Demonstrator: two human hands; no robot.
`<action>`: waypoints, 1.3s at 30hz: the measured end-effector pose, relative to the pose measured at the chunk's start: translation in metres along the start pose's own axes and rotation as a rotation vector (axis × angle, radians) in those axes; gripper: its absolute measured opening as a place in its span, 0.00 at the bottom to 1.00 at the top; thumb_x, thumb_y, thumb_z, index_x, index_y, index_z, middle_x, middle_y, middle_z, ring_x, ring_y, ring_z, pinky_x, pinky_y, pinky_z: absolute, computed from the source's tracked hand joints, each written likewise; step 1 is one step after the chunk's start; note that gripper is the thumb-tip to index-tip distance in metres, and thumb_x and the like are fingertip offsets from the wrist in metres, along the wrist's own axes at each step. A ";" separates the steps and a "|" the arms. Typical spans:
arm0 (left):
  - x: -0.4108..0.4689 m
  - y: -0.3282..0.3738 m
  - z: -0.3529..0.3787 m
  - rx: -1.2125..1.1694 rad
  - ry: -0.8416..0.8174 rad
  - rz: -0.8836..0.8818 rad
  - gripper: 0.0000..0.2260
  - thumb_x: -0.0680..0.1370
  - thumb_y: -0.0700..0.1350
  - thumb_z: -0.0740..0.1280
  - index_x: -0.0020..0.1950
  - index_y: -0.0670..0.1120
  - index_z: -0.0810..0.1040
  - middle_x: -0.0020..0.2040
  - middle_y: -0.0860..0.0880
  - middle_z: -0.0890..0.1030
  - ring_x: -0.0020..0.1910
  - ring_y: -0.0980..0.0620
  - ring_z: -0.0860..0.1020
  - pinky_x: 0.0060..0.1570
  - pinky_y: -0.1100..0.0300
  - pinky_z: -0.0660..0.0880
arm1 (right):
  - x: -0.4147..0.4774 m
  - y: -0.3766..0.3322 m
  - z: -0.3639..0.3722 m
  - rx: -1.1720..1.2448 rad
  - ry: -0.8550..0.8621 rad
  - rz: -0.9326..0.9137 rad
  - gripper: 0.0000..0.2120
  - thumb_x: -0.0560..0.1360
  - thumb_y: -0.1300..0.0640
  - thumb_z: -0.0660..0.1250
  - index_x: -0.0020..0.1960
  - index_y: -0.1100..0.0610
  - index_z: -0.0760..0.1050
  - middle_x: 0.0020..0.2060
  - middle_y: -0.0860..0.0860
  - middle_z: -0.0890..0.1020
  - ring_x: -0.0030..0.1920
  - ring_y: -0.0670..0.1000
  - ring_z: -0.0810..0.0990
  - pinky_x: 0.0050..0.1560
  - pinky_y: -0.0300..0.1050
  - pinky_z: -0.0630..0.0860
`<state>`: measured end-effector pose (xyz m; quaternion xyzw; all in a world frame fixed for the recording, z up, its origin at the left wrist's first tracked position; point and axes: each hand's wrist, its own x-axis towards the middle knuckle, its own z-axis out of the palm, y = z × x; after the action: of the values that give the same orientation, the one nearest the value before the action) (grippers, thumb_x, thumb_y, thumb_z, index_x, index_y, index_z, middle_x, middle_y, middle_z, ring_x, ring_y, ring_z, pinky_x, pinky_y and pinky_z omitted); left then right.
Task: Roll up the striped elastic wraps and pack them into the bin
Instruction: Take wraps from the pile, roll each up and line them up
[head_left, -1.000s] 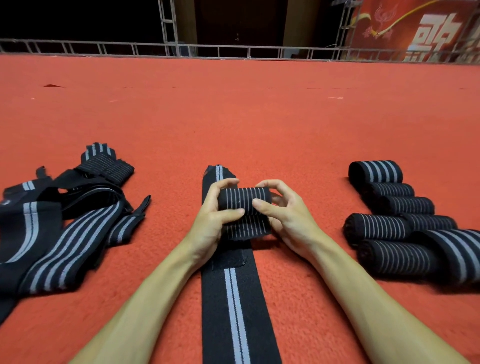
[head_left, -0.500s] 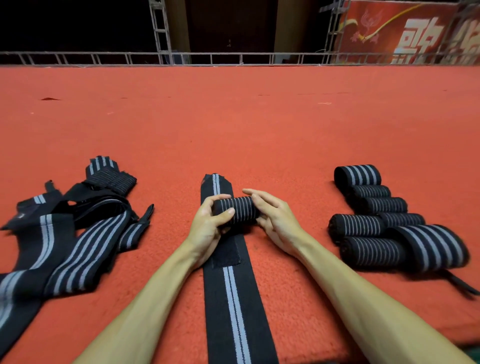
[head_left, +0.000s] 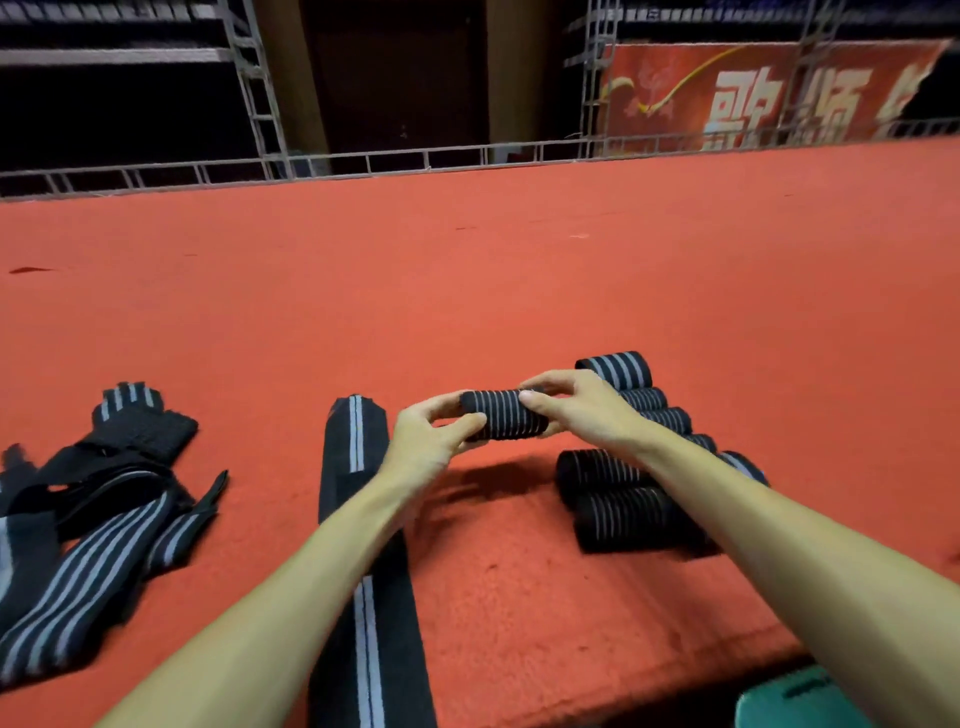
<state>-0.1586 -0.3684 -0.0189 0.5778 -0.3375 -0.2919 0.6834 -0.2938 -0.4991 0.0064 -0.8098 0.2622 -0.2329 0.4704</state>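
A finished black roll with thin white stripes (head_left: 503, 419) is held in the air between both hands. My left hand (head_left: 427, 446) pinches its left end and my right hand (head_left: 582, 411) grips its right end. The roll hovers above the red carpet, just left of a cluster of several rolled wraps (head_left: 621, 496). A long flat black wrap with a white centre stripe (head_left: 362, 571) lies unrolled on the carpet under my left forearm. A heap of unrolled striped wraps (head_left: 98, 525) lies at the far left. A green bin corner (head_left: 795, 701) shows at the bottom right.
The red carpeted platform (head_left: 467, 291) stretches far ahead to a metal railing (head_left: 363, 158). Its front edge drops off at the lower right, beside the green bin. A red banner hangs behind the railing at the upper right.
The roll has been lifted off the flat wrap and carried up and to the right, toward the cluster of rolled wraps. Both hands moved with it. The view has tilted up and shifted.
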 end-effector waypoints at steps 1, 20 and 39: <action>0.003 -0.002 0.012 0.017 -0.010 -0.018 0.08 0.75 0.31 0.67 0.53 0.39 0.79 0.50 0.43 0.80 0.46 0.49 0.80 0.47 0.58 0.81 | -0.002 0.003 -0.013 -0.168 0.002 -0.009 0.08 0.77 0.54 0.67 0.54 0.55 0.80 0.46 0.48 0.83 0.42 0.50 0.83 0.46 0.40 0.79; 0.028 -0.041 0.073 0.489 -0.244 -0.157 0.17 0.81 0.46 0.62 0.66 0.38 0.74 0.62 0.48 0.76 0.50 0.63 0.75 0.58 0.63 0.73 | -0.016 0.032 -0.064 -0.652 0.111 0.022 0.15 0.76 0.58 0.65 0.62 0.57 0.78 0.61 0.55 0.76 0.65 0.53 0.72 0.65 0.44 0.66; -0.122 0.017 -0.230 1.092 0.192 0.189 0.11 0.74 0.39 0.64 0.53 0.47 0.81 0.47 0.51 0.77 0.49 0.53 0.74 0.56 0.54 0.70 | -0.019 -0.091 0.178 -0.552 -0.294 -0.207 0.15 0.75 0.57 0.67 0.61 0.57 0.77 0.55 0.53 0.81 0.55 0.51 0.78 0.48 0.34 0.66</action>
<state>-0.0485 -0.1329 -0.0409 0.8390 -0.4261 0.0417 0.3358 -0.1780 -0.3352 0.0046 -0.9540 0.1612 -0.0802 0.2398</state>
